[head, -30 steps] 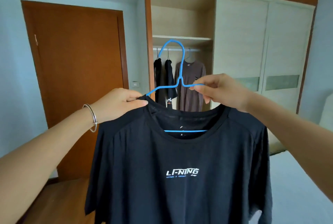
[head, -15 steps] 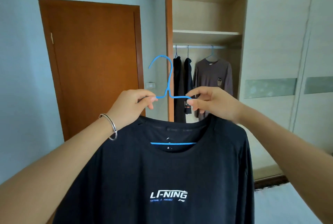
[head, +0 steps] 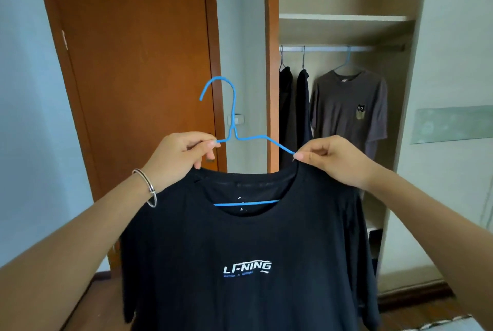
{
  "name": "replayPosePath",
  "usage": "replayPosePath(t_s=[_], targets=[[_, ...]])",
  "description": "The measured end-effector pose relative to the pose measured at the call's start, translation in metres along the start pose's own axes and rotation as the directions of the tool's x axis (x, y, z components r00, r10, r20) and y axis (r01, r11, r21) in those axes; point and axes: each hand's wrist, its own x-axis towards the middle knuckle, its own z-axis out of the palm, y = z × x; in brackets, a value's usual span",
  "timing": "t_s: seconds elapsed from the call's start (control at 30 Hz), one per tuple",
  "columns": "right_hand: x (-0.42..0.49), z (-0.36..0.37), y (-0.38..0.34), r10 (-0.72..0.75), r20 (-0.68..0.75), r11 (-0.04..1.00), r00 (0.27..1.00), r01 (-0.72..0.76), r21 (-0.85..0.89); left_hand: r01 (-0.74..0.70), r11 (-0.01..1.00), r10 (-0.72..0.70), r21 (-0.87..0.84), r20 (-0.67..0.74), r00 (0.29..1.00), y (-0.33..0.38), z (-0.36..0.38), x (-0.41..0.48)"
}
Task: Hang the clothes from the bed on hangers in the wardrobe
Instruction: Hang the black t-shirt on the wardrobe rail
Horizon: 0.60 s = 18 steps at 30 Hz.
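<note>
A black T-shirt (head: 245,245) with white lettering hangs in front of me on a blue wire hanger (head: 231,117). The hanger's hook points up and left, and its lower bar shows inside the collar. My left hand (head: 181,154) pinches the hanger's left arm near the neck. My right hand (head: 330,160) pinches the right arm of the hanger together with the shirt's collar. The open wardrobe (head: 344,32) stands ahead on the right, with a metal rail (head: 328,49) under a shelf.
On the rail hang two dark garments (head: 293,106) and a grey T-shirt (head: 349,109) on a blue hanger. A brown door (head: 133,77) is on the left, the wardrobe's pale sliding door (head: 453,117) on the right. A bed corner (head: 453,326) shows bottom right.
I have come closer to the wardrobe, which now fills more of the view. My right hand slid outward along the hanger's right arm to the collar. The hanger shifted left relative to the wardrobe.
</note>
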Motion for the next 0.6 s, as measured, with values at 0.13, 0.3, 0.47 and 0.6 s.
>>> replayPosePath(t_s=[0.13,0.3,0.47,0.6], targets=[[0.038,0.022,0.026,0.019,-0.010,0.999,1.000,-0.020,-0.037,-0.003,0.999,0.003,-0.054,0.001,1.000,-0.057,0.013,0.033],[0.084,0.054,0.047,-0.075,-0.199,0.974,0.977,0.029,-0.225,-0.012,0.992,0.021,-0.124,0.064,0.998,-0.125,0.023,0.082],[0.112,0.055,0.074,-0.004,-0.346,0.956,0.938,-0.098,-0.278,-0.018,1.000,0.022,-0.024,0.140,0.990,-0.190,0.030,0.130],[0.119,0.046,0.096,0.094,-0.468,0.933,0.879,-0.241,-0.266,-0.075,0.997,0.071,0.023,0.162,0.984,-0.216,0.065,0.169]])
